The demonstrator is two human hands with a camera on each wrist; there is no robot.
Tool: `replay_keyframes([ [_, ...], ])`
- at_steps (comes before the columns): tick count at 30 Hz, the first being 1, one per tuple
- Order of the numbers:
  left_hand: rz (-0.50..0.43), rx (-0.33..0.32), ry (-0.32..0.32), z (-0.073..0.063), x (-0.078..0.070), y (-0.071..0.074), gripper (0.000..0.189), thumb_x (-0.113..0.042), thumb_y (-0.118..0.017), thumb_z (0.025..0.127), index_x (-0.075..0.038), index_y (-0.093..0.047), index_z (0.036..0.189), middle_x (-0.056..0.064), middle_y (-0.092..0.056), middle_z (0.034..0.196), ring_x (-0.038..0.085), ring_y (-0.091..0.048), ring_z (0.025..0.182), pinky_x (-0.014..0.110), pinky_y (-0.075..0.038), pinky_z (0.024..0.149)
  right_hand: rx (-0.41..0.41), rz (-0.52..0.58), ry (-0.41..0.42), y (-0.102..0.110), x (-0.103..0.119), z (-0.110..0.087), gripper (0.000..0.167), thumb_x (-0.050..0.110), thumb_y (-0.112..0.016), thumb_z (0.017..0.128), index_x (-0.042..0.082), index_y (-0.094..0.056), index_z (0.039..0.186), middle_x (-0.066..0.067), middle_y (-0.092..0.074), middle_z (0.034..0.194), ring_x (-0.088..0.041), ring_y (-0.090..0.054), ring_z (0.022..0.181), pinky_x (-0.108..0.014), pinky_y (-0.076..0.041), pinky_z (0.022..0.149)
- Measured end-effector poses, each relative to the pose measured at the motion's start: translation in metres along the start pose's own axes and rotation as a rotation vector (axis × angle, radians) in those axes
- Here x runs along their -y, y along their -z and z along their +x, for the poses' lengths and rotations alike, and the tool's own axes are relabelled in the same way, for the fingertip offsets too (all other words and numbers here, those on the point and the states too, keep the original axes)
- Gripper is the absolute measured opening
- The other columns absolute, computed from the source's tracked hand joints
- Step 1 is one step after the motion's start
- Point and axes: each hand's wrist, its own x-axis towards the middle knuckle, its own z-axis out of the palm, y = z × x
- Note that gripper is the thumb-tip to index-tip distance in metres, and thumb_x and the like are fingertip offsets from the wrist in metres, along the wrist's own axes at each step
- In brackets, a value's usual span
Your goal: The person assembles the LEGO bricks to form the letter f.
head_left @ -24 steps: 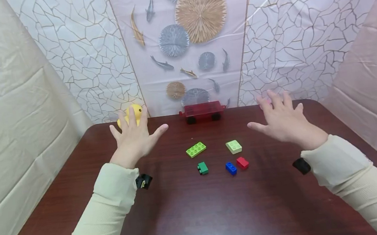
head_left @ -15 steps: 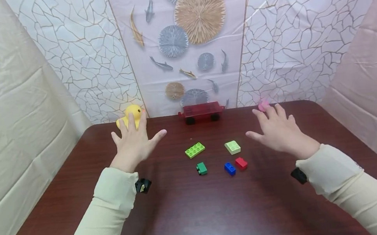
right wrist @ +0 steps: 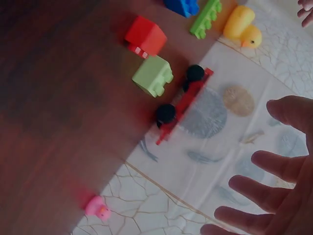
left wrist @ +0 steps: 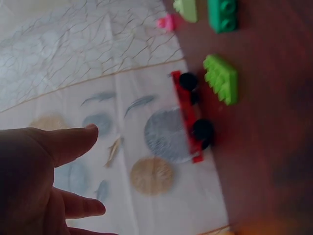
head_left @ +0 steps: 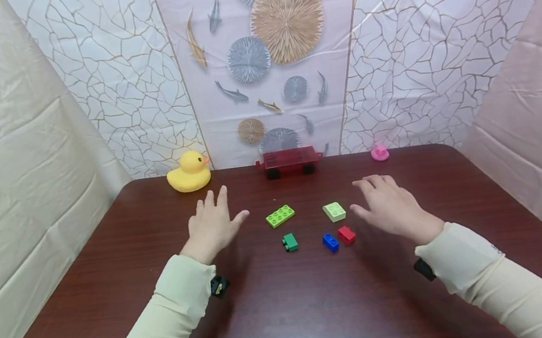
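My left hand hovers over the table left of a lime-green eight-stud building brick, fingers spread and holding nothing. On the other side, my right hand hangs with loosely bent fingers, also holding nothing. Nearest to it is a pale green brick, just left of its thumb. A red brick and a blue brick lie side by side closer to me. The dark green brick rests on its side, its studs facing left. In the right wrist view the right fingers are spread apart.
Along the table's back edge stand a yellow rubber duck, a red wheeled toy wagon base and a small pink duck. Patterned cloth hangs behind the dark wooden table, with plain cloth on both sides.
Both hands have come down and back towards me, moving inward. The yellow and pink ducks, partly covered before, are now in full view. The bricks have stayed put.
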Motion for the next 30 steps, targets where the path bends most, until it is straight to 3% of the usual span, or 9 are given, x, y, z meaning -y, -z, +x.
replay_keyframes([
  [12,0.040,0.018,-0.061,-0.002,-0.013,-0.026,0.062,-0.043,-0.056,0.081,-0.009,-0.041,0.130,0.015,-0.049,0.120,0.031,-0.048,0.104,0.048,-0.040,0.078,0.048,-0.017,0.036,-0.013,0.005,0.000,0.041,0.029,-0.060,0.079,0.002,-0.055,0.109,-0.016,-0.055,0.103,-0.032,-0.050,0.093,-0.046,-0.044,0.072],
  [23,-0.060,0.101,-0.146,0.001,-0.030,-0.046,0.045,-0.033,-0.064,0.077,-0.017,-0.055,0.118,0.005,-0.059,0.108,0.025,-0.056,0.087,0.042,-0.044,0.063,0.100,-0.045,0.137,-0.031,0.016,0.000,0.031,0.025,-0.064,0.076,0.003,-0.059,0.098,-0.008,-0.059,0.084,-0.021,-0.054,0.072,-0.039,-0.046,0.056],
  [30,-0.053,0.140,-0.174,0.003,-0.040,-0.060,0.043,-0.029,-0.066,0.076,-0.017,-0.058,0.115,0.004,-0.059,0.105,0.025,-0.055,0.089,0.041,-0.043,0.062,0.151,-0.017,0.177,-0.043,0.025,0.002,0.026,0.023,-0.067,0.074,0.007,-0.061,0.094,-0.004,-0.061,0.084,-0.019,-0.056,0.071,-0.038,-0.047,0.059],
])
